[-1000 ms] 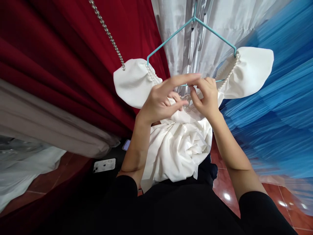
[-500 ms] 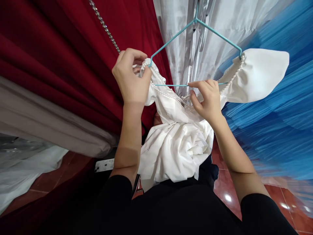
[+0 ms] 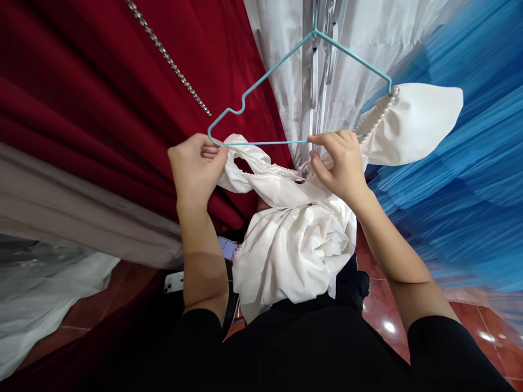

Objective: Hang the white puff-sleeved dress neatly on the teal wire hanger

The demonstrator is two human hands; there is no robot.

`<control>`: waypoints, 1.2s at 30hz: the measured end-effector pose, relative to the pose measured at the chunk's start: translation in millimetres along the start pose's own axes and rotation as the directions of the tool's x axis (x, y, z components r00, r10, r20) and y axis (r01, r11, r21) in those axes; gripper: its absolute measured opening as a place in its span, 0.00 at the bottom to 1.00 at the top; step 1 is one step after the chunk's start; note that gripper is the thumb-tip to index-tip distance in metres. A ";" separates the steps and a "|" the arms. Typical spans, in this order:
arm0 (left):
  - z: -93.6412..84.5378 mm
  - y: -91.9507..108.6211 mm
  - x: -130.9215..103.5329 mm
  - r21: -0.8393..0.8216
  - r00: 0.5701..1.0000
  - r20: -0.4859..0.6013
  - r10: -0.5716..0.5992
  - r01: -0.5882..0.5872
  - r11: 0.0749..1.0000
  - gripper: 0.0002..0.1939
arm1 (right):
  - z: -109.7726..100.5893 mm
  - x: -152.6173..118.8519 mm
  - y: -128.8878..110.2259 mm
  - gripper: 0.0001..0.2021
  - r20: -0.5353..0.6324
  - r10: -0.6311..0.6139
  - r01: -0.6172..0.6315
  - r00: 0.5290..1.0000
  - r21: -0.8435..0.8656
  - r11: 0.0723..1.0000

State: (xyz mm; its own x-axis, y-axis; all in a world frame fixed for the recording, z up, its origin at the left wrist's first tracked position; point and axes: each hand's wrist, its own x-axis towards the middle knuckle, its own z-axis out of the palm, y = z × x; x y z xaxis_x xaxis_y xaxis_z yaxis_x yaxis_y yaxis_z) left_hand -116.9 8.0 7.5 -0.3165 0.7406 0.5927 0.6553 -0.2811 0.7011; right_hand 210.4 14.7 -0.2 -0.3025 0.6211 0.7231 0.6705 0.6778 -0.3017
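Observation:
A white garment (image 3: 294,250) with pearl-beaded edges lies bunched over my lap. Its right shoulder piece hangs on the right end of a teal wire hanger (image 3: 281,54). The hanger's left end is bare. Just below that end, my left hand (image 3: 198,166) pinches the garment's left beaded strap, its fingertips close to the wire. My right hand (image 3: 339,163) is closed on the hanger's bottom bar, near the middle, between thumb and fingers.
Red drapes (image 3: 163,81) hang at the left, with a beaded chain (image 3: 174,65) before them. Blue tulle (image 3: 469,179) fills the right side. White cloth hangs behind the hanger. A phone (image 3: 174,282) lies by my left forearm, and a lit screen (image 3: 226,247) shows beside it.
My left hand has moved down and left with the strap, which has come off the hanger's left end. The hanger and my right hand have shifted slightly left in view.

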 end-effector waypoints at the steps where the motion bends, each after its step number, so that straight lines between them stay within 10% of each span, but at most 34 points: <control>1: 0.3 -2.0 -7.9 -0.028 1.000 0.014 0.017 -0.017 0.999 0.05 | -0.4 0.0 1.4 0.11 -0.004 0.002 -0.002 1.000 0.013 1.000; 8: -3.6 13.3 -42.7 -0.083 0.968 0.149 0.202 -0.192 0.978 0.03 | 1.3 -3.0 -3.6 0.14 -0.001 -0.013 0.013 1.000 0.042 0.999; 15: 45.4 69.8 -42.3 -0.176 0.782 0.191 0.594 -0.568 0.804 0.03 | 5.7 -4.9 -6.2 0.14 -0.023 -0.060 0.060 0.998 0.041 0.997; 20: 76.3 69.7 -43.5 -0.129 0.844 0.186 0.502 -0.486 0.864 0.07 | -9.1 -4.7 -8.8 0.14 -0.054 -0.096 0.097 0.994 0.022 0.995; 26: 85.0 62.7 -47.0 -0.102 0.830 0.139 0.540 -0.531 0.841 0.09 | -54.9 11.3 33.3 0.09 -0.500 -0.081 -0.023 0.862 -0.198 0.980; 36: 84.8 61.8 -44.4 -0.055 0.855 0.152 0.495 -0.493 0.868 0.08 | -85.4 41.9 45.0 0.05 -0.174 0.259 -0.308 0.950 -0.374 0.875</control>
State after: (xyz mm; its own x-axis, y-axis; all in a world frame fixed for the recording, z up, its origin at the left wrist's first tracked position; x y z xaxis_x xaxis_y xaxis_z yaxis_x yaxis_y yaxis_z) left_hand -4.2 9.5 -9.1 0.1583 0.5873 0.7937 0.6875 -0.6425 0.3383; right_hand 285.8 37.6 69.6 0.0048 0.6972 0.7169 0.9329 0.2551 -0.2543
